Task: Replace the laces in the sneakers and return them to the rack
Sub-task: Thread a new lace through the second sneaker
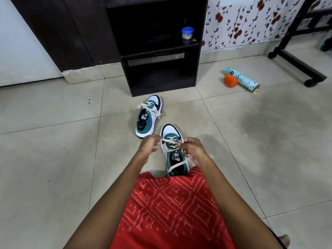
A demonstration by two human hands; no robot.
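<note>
Mid-frame, my left hand and right hand each pinch the lace over the near sneaker; second sneaker just above.

Both bare arms stretch forward and converge, hands close together. The left hand curls around the lace; the right hand pinches it too.

We see teal, white and black sneakers with cream laces, a red garment with pale dotted diamonds, a black rack, an orange cap and red-flowered wallpaper.
</note>
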